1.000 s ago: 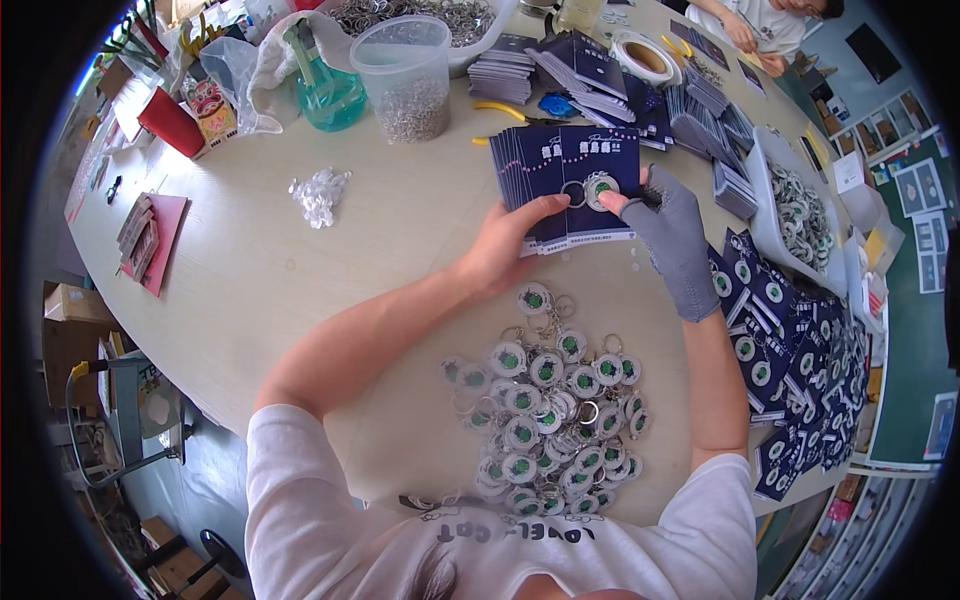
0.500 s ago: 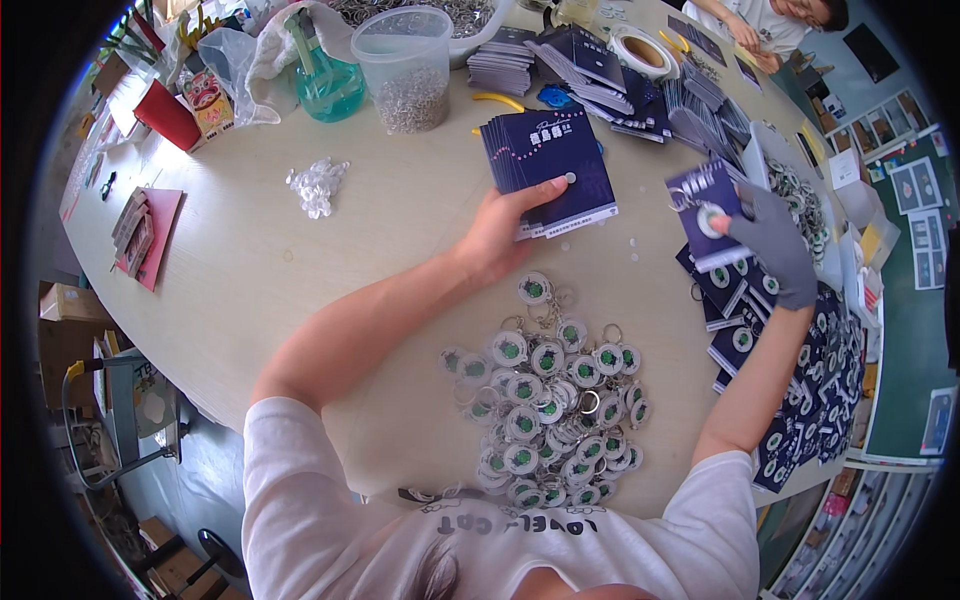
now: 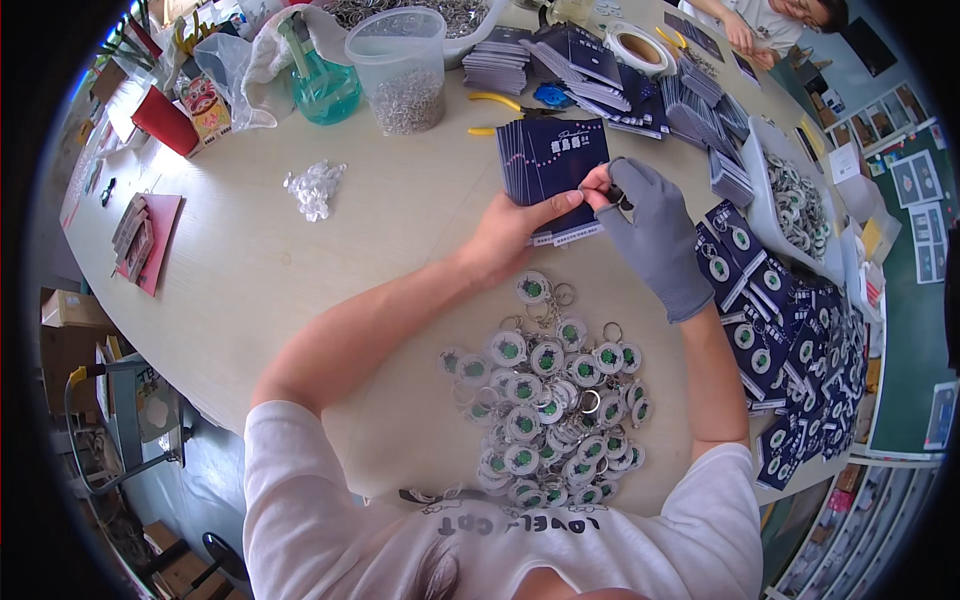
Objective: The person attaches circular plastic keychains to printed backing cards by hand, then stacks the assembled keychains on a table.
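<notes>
A fanned stack of dark blue cards (image 3: 545, 165) is held in my left hand (image 3: 510, 232), with the thumb lying across the lower part of the top card. In a grey fingerless glove, my right hand (image 3: 655, 232) meets the left thumb at the stack's right edge. Its bare fingertips are pinched together; what they hold, if anything, is too small to make out. Below the hands lies a heap of round clear keychains (image 3: 548, 355) with green centres and metal rings. To the right spreads a pile of blue cards with keychains on them (image 3: 800, 345).
Yellow-handled pliers (image 3: 497, 100), a tub of metal rings (image 3: 408, 100) and a green spray bottle (image 3: 325, 90) stand beyond. Small clear pieces (image 3: 314, 190) lie left. A white bin of keychains (image 3: 795, 200) is at right, near card stacks (image 3: 595, 65). Another person (image 3: 750, 35) sits far right.
My right hand has let go of a card with a keychain over the right pile and moved left to the stack. My left hand has shifted the stack slightly right.
</notes>
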`<state>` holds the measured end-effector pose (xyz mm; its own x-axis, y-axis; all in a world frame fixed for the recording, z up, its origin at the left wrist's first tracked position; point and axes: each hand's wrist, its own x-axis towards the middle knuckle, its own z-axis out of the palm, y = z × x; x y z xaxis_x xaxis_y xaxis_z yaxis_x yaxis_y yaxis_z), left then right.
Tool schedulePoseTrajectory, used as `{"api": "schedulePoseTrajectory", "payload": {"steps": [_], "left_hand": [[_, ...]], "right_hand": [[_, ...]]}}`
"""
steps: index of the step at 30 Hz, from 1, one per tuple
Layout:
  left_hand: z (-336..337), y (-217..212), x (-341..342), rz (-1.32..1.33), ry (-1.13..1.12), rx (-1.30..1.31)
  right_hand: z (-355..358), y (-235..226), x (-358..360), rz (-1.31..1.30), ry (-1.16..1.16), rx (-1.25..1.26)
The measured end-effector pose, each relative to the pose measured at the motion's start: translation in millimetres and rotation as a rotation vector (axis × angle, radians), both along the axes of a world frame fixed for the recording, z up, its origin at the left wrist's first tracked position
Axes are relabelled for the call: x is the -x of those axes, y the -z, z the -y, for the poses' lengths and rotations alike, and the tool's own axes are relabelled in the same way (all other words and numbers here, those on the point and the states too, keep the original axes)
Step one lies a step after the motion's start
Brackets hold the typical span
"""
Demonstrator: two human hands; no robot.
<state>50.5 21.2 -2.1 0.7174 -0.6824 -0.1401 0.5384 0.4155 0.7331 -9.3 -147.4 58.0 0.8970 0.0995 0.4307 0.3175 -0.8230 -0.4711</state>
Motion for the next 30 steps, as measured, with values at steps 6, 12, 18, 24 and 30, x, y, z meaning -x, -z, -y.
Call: {"api": "schedulePoseTrajectory", "payload": {"steps": [6, 12, 18, 24, 30], "left_hand": [[-2.4, 2.1, 3.9, 0.010, 0.012, -0.001], [-1.1, 8.6, 2.9, 0.146, -0.021, -0.127], [0.6, 8.4, 1.9, 0.087, -0.027, -0.110], [-0.7, -5.0, -0.7, -0.125, -0.090, 0.013], [-3.0, -5.4, -6.1, -0.169, -0.226, 0.023]], "right_hand": [[2.9, -8.8, 4.3, -0.139, 0.032, -0.195], [8.1, -10.5, 3.7, -0.086, -0.005, -0.011], [10.9, -0.8, 4.2, 0.008, -0.032, 0.185], [50.8, -12.0, 10.6, -0.199, 0.050, -0.054], [19.7, -43.1, 25.0, -0.739, 0.039, 0.268]]}}
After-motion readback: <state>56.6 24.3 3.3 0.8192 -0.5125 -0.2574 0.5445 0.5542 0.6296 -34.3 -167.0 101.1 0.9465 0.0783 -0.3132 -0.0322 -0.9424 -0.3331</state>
